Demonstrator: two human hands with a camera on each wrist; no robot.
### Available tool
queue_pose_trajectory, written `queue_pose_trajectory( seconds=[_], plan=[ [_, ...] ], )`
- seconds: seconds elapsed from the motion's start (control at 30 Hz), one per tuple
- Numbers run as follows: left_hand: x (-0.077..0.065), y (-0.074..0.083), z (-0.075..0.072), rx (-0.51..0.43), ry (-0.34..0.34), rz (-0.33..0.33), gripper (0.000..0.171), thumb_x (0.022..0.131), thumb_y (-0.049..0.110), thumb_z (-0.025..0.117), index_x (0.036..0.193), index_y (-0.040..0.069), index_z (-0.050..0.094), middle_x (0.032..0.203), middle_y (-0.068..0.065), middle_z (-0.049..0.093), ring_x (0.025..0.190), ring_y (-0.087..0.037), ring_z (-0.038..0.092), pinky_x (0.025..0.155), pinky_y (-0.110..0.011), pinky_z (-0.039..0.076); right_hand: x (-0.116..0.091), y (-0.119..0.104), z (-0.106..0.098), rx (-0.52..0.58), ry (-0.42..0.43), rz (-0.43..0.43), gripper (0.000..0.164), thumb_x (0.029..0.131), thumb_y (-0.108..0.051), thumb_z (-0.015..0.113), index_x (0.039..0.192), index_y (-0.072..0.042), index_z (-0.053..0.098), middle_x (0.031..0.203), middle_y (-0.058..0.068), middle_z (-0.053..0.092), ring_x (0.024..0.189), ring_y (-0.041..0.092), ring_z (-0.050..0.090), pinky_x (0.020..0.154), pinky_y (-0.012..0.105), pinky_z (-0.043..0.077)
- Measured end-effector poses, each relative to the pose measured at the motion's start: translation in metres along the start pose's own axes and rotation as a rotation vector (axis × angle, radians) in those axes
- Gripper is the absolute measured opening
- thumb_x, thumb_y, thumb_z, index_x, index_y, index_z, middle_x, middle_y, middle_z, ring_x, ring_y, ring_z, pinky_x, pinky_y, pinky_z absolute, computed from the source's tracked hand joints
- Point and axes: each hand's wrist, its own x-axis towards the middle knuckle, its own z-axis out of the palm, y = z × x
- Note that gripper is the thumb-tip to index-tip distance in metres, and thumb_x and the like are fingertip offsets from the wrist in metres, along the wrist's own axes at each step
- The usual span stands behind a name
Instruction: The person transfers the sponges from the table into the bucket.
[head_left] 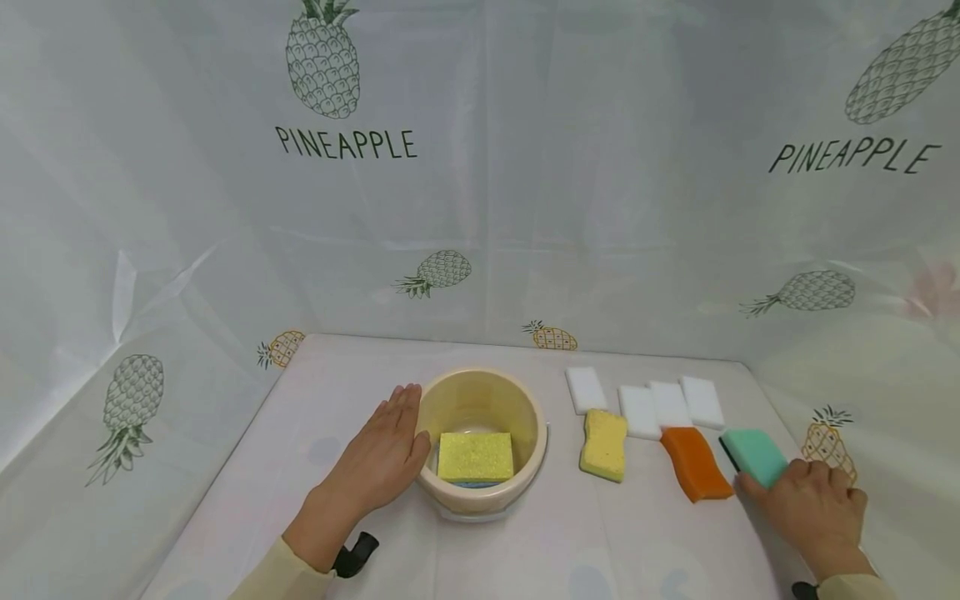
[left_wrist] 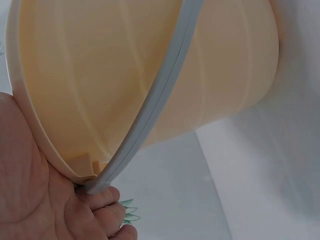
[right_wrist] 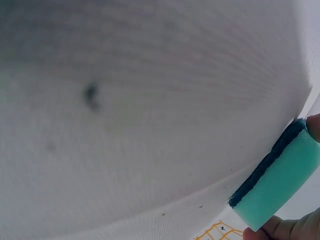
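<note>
A cream bucket with a grey handle stands at the middle of the table. Against its left rim lies my left hand, fingers mostly straight, the palm side at the rim and handle joint in the left wrist view. Inside the bucket a yellow sponge lies over something blue, mostly hidden. At the table's right edge my right hand pinches a mint-green sponge between thumb and fingers. Its dark scouring side faces away from the palm in the right wrist view.
Right of the bucket lie a yellow wavy sponge and an orange curved sponge. Behind them are several white sponge pads. A pineapple-print sheet rises behind the table and along both sides.
</note>
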Motion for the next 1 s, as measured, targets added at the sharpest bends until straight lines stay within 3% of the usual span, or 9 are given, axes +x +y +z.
queue_pose_trajectory(
  seconds=[0.17, 0.57, 1.0],
  plan=[
    [0.0, 0.001, 0.0, -0.006, 0.003, 0.0, 0.066, 0.11, 0.029, 0.043, 0.164, -0.006, 0.027, 0.171, -0.02, 0.031, 0.161, -0.035, 0.025, 0.131, -0.051, 0.025, 0.002, -0.001, 0.0, -0.016, -0.011, 0.019, 0.098, 0.087, -0.077, 0.063, 0.095, 0.02, 0.047, 0.085, 0.034, 0.047, 0.085, 0.052, 0.048, 0.07, 0.061, 0.04],
    [0.0, 0.001, -0.004, -0.02, -0.015, 0.011, 0.066, 0.111, 0.028, 0.044, 0.164, -0.007, 0.025, 0.171, -0.021, 0.03, 0.161, -0.036, 0.024, 0.131, -0.053, 0.025, 0.004, -0.007, -0.008, 0.027, 0.135, -0.005, 0.081, 0.087, -0.056, 0.076, 0.094, 0.017, 0.041, 0.088, 0.038, 0.043, 0.084, 0.053, 0.044, 0.068, 0.06, 0.038],
    [0.0, 0.002, -0.003, -0.005, -0.01, 0.013, 0.067, 0.11, 0.028, 0.045, 0.164, -0.007, 0.025, 0.171, -0.022, 0.031, 0.161, -0.037, 0.024, 0.131, -0.053, 0.025, 0.014, -0.021, -0.022, 0.085, 0.264, -0.129, 0.068, 0.086, -0.052, 0.076, 0.086, 0.007, 0.044, 0.087, 0.033, 0.046, 0.083, 0.053, 0.046, 0.061, 0.057, 0.035]
  ],
)
